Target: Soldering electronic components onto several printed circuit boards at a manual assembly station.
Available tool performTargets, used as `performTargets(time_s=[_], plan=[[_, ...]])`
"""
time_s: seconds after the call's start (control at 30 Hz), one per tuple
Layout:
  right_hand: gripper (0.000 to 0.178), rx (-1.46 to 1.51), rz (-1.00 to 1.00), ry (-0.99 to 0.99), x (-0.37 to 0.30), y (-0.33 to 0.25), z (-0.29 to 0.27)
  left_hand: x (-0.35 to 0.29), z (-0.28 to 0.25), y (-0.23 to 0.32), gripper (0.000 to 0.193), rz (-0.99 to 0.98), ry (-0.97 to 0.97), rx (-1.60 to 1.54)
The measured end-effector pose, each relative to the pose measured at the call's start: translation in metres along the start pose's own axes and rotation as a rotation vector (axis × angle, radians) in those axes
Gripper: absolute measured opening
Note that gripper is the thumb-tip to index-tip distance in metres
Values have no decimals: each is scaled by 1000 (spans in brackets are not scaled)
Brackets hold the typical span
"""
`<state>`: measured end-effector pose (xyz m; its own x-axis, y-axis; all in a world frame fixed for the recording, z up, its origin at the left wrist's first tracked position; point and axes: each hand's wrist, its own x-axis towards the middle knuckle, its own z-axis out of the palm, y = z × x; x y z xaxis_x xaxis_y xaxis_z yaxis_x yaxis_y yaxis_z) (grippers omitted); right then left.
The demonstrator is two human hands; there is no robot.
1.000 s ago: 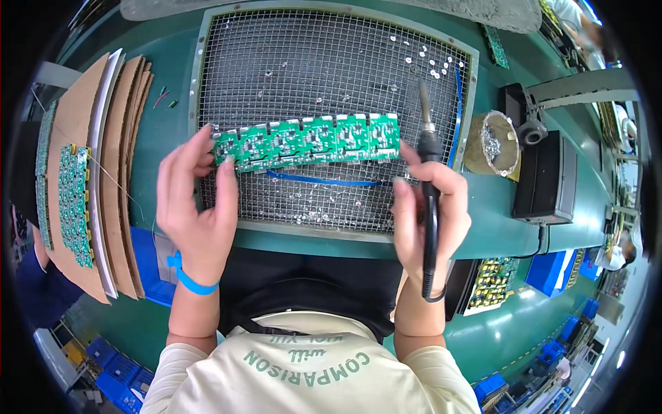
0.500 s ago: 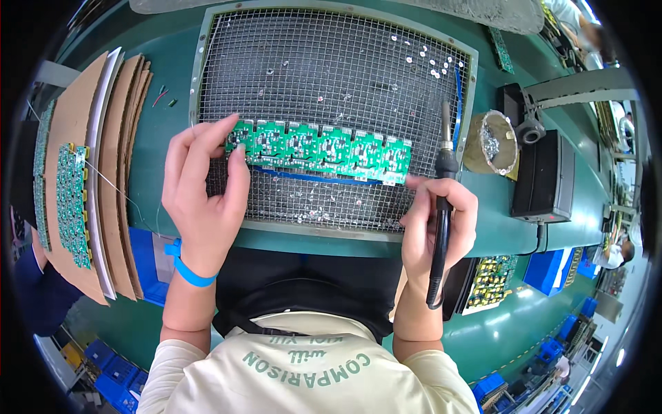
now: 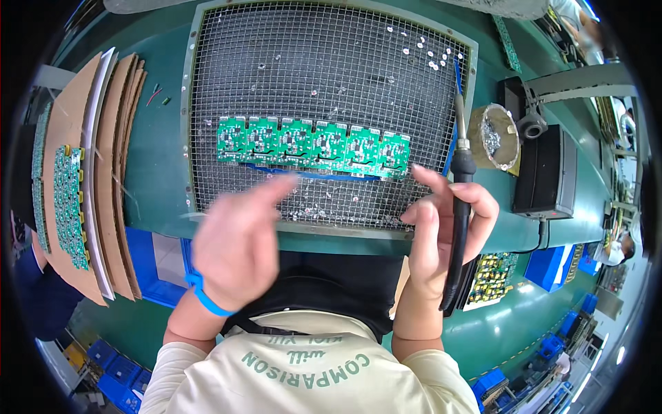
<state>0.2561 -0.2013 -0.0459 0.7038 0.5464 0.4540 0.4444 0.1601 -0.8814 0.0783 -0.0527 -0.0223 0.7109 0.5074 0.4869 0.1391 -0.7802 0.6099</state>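
A row of joined green circuit boards (image 3: 312,148) lies flat on the wire mesh of a metal-framed tray (image 3: 289,62). My left hand (image 3: 238,248), smeared by motion, hovers just below the boards with a finger pointing toward them, not visibly touching. Whether it holds anything small is hidden by the blur. In my right hand (image 3: 429,252), off the boards' right end, a black-handled soldering iron (image 3: 458,234) is held, its tip pointing away from me. The thumb and forefinger of that hand are apart. A blue strip (image 3: 303,176) runs under the near edge of the boards.
A round pot (image 3: 507,148) with silvery scraps stands right of the tray, beside a black box (image 3: 555,172). Cardboard sheets (image 3: 103,179) with circuit boards (image 3: 69,207) stand at left. Small white pieces (image 3: 433,55) lie on the far right mesh. A blue bin (image 3: 155,272) sits at lower left.
My left hand has let go of the boards' left end and moved down and right. The boards have shifted slightly left. My right hand and the soldering iron have moved right, away from them.
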Motion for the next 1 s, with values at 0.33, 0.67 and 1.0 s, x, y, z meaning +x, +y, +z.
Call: performTargets(time_s=[0.33,0.67,1.0], plan=[[40,373,83,-68,1,6,-15,-2,27,13,36,163,-201,-179],[29,441,92,153,8,8,-10,-6,14,0,27,-39,33,-178],[26,340,84,126,6,4,-3,20,21,18,24,15,54,103]])
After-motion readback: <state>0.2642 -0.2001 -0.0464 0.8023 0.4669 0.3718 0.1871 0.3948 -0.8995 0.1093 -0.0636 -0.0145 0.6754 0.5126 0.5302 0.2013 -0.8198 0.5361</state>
